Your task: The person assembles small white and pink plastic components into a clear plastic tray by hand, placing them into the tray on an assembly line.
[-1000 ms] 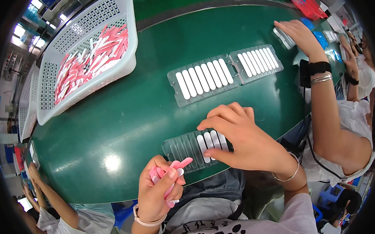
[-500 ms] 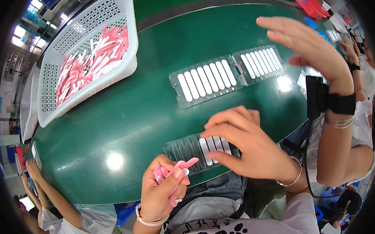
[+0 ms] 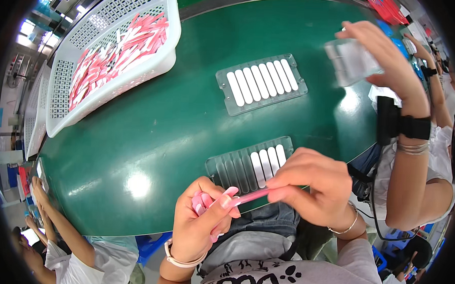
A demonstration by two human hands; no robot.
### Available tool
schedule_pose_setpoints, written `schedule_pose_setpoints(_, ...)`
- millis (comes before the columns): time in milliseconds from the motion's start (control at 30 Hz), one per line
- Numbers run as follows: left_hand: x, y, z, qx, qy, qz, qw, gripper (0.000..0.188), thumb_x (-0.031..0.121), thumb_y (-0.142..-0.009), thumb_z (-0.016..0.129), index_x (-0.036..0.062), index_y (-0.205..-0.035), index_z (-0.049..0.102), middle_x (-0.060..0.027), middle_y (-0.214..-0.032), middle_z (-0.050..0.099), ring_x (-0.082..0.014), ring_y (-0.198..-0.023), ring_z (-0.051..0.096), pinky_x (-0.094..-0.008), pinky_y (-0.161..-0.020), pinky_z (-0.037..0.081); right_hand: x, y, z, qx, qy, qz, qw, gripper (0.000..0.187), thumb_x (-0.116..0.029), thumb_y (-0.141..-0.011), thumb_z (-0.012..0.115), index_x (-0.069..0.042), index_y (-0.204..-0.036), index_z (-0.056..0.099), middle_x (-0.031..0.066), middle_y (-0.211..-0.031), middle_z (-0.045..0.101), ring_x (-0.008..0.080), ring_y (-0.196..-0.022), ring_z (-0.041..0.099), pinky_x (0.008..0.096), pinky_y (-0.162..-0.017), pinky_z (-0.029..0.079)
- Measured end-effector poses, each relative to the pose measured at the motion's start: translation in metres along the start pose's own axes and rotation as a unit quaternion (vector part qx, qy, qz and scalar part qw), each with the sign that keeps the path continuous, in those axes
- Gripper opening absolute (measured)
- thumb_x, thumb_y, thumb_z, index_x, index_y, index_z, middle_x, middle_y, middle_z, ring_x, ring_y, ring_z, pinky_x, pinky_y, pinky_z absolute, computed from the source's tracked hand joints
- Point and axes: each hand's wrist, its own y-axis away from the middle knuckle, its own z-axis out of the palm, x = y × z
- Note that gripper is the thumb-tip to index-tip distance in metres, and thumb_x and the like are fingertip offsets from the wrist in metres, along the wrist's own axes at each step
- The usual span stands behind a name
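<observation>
My left hand (image 3: 202,218) is closed round a bunch of small pink-and-white strips (image 3: 200,203), flat and round-ended like nail files. Between thumb and fingers, my right hand (image 3: 316,185) pinches the end of one pink strip (image 3: 255,195), whose other end is at my left fingertips. Just beyond my hands lies a clear slotted tray (image 3: 230,169). White strips fill several of its right-hand slots, and the left ones hold nothing. My right fingers hide part of its right end.
Farther off lies a second clear tray (image 3: 302,88) filled with white strips. A co-worker's hand (image 3: 388,62) at right holds a blurred clear tray (image 3: 348,63). A white perforated basket (image 3: 58,83) of pink and white strips stands at far left on the green table (image 3: 153,124).
My right hand has moved from over the near tray to pinch a pink strip at my left hand. The co-worker has lifted the small clear tray off the table at right.
</observation>
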Motion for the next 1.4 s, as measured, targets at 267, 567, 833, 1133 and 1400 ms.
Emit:
schedule_pose_setpoints(267,-0.001,0.006,-0.008,0.045,-0.024,0.041,0.998,0.014,0.009,-0.09,0.057,0.0036,-0.083,0.046,-0.0107,-0.069,0.058,-0.0048,-0.037,0.03,-0.0213,-0.036,0.025,0.009,-0.032,-0.01,-0.237,0.261,-0.033,0.935,0.014,-0.013,-0.075,0.071,-0.006,-0.075,0.058,0.0044,-0.084,0.058,0.0201,-0.078,0.055,0.031,-0.073,0.043)
schedule_pose_setpoints(567,0.0,0.014,-0.011,0.045,-0.038,0.047,0.997,0.012,0.01,-0.09,0.057,0.0021,-0.085,0.048,-0.0115,-0.069,0.059,-0.0044,-0.037,0.031,-0.0208,-0.036,0.026,0.021,-0.057,-0.005,-0.301,0.256,0.017,0.918,0.031,-0.024,-0.076,0.07,-0.004,-0.09,0.051,0.0067,-0.087,0.054,0.0246,-0.086,0.054,0.0359,-0.076,0.042)
schedule_pose_setpoints(833,0.003,0.011,-0.012,0.011,-0.053,0.028,0.998,0.013,0.01,-0.09,0.058,-0.0028,-0.089,0.055,-0.0163,-0.075,0.064,-0.0032,-0.041,0.036,-0.019,-0.039,0.03,0.024,-0.042,0.008,-0.198,0.155,-0.072,0.965,0.02,-0.02,-0.08,0.067,-0.004,-0.091,0.06,0.0071,-0.087,0.058,0.0265,-0.082,0.056,0.0367,-0.074,0.043)
schedule_pose_setpoints(1133,0.002,0.022,-0.02,0.032,-0.047,-0.027,0.998,0.015,0.012,-0.091,0.057,0.0054,-0.103,0.05,-0.0024,-0.078,0.055,-0.0038,-0.044,0.036,-0.0169,-0.037,0.028,0.028,-0.026,0.037,-0.244,-0.232,-0.056,0.94,0.014,-0.009,-0.085,0.063,-0.002,-0.097,0.063,0.0085,-0.088,0.056,0.0235,-0.073,0.057,0.0323,-0.064,0.046)
schedule_pose_setpoints(1400,-0.005,0.027,-0.01,0.014,-0.093,-0.076,0.993,0.026,0.01,-0.09,0.058,0.0001,-0.113,0.052,0.0003,-0.07,0.052,-0.0032,-0.045,0.039,-0.0159,-0.039,0.03,0.027,-0.011,0.022,-0.073,-0.067,-0.181,0.979,0.009,-0.011,-0.083,0.062,-0.003,-0.082,0.058,0.0067,-0.081,0.056,0.0236,-0.068,0.055,0.0329,-0.063,0.044)
